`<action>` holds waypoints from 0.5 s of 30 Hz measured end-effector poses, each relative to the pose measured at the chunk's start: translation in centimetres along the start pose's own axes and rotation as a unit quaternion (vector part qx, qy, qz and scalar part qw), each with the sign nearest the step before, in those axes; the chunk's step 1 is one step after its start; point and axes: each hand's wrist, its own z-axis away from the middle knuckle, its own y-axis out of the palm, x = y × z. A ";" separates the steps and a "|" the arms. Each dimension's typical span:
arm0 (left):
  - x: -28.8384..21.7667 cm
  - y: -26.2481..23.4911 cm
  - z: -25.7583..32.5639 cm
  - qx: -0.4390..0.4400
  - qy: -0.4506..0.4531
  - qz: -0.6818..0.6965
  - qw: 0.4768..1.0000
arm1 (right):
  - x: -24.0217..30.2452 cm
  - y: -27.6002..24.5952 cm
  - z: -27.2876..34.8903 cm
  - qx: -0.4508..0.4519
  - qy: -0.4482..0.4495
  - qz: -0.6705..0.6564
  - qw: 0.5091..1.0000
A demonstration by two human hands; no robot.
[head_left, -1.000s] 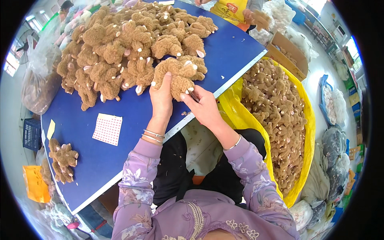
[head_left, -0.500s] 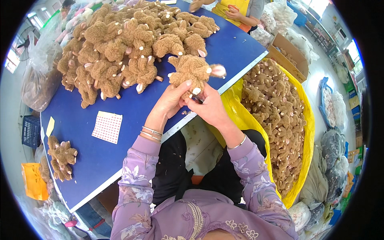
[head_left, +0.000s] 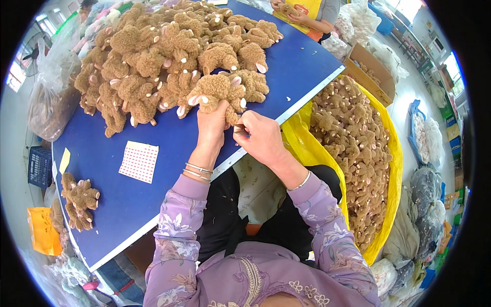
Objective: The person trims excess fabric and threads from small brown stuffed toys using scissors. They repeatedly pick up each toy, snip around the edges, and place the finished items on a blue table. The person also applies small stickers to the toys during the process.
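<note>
While half a second ago the brown plush toy (head_left: 217, 89) was held out over the bare blue table (head_left: 189, 148) with a pink ear pointing right, it has now swung left in the head view, back against the near edge of the plush pile (head_left: 148, 56), its pale ear tips pointing left. The left hand (head_left: 211, 123) is closed around its underside, the fingers partly hidden. The right hand (head_left: 262, 137), just beside its lower limb, is curled tight around a small dark tool (head_left: 240, 131); whether its fingertips also pinch the fur, I cannot tell. Across the table, a co-worker's hands (head_left: 295, 18), spread apart before, have come together on a brown piece (head_left: 288, 9). The red-marked sheet (head_left: 138, 161) and yellow sack (head_left: 395, 169) lie where they were.
</note>
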 end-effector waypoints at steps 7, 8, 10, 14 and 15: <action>1.0 -0.4 0.4 0.052 0.132 -0.045 0.989 | -0.9 -1.6 -0.5 0.001 0.266 -0.380 0.886; 1.1 -0.4 0.4 0.060 0.132 -0.056 0.988 | -1.5 -1.6 -0.7 -0.014 0.276 -0.383 0.882; 1.3 -0.1 0.6 0.077 0.132 -0.080 0.985 | -1.3 -1.9 -1.1 -0.013 0.304 -0.397 0.866; 0.9 0.5 1.1 0.078 0.106 -0.076 0.988 | -1.9 -1.3 -0.7 -0.048 0.252 -0.313 0.914; 1.0 0.6 0.8 0.077 0.083 -0.038 0.993 | -1.9 -1.4 -0.5 -0.054 0.227 -0.268 0.935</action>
